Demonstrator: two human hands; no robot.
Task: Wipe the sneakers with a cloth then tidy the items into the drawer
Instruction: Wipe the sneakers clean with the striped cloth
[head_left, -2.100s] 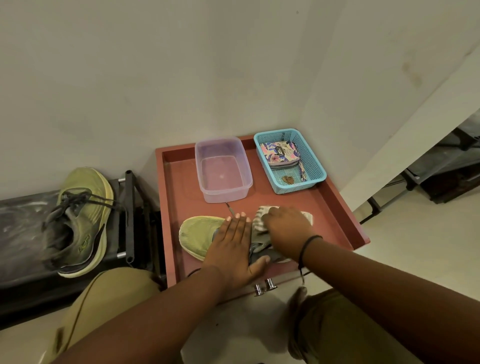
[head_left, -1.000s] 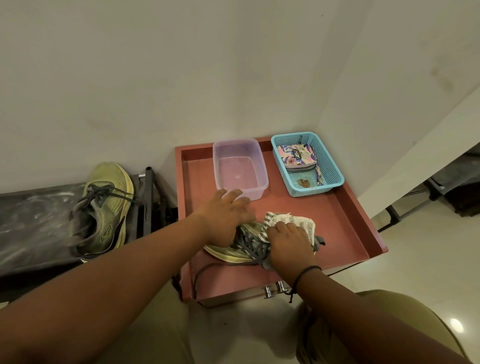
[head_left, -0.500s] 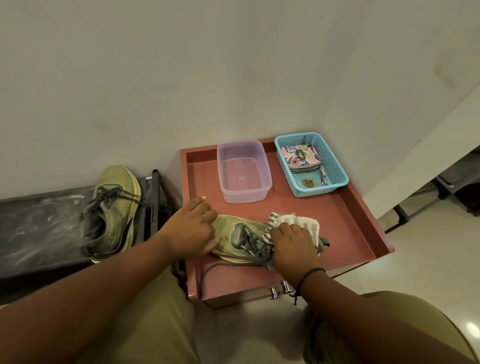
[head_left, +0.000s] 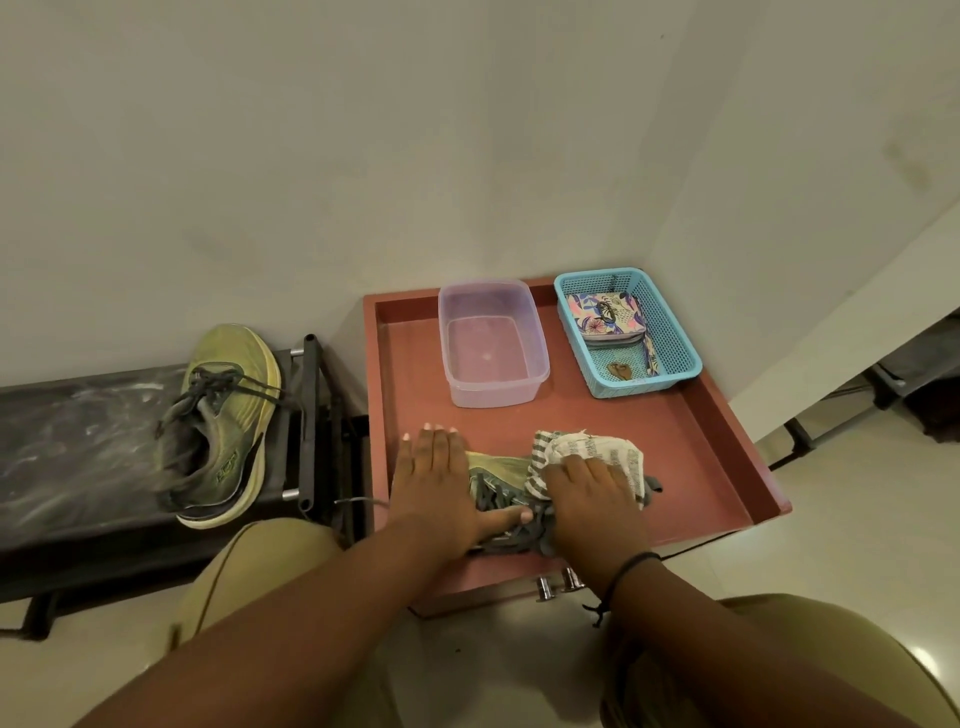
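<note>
A yellow-green sneaker (head_left: 498, 465) with grey laces lies on its side in the red open drawer (head_left: 727, 457), mostly hidden under my hands. My left hand (head_left: 436, 483) rests flat on its toe end, fingers straight, thumb across the laces. My right hand (head_left: 592, 488) presses a striped white-and-grey cloth (head_left: 587, 449) onto the sneaker's heel end, fingers curled into the cloth. The second matching sneaker (head_left: 223, 421) lies on the dark bench (head_left: 78, 441) to the left.
At the drawer's back stand a clear plastic tub (head_left: 491, 348) and a turquoise basket (head_left: 670, 338) holding a floral pouch (head_left: 605, 314). Two metal knobs (head_left: 556, 584) stick out of the drawer front. White walls close the corner; my knees are below.
My left hand has gone from gripping the sneaker's toe at the left to lying flat over its front. The right hand stays on the cloth over the heel.
</note>
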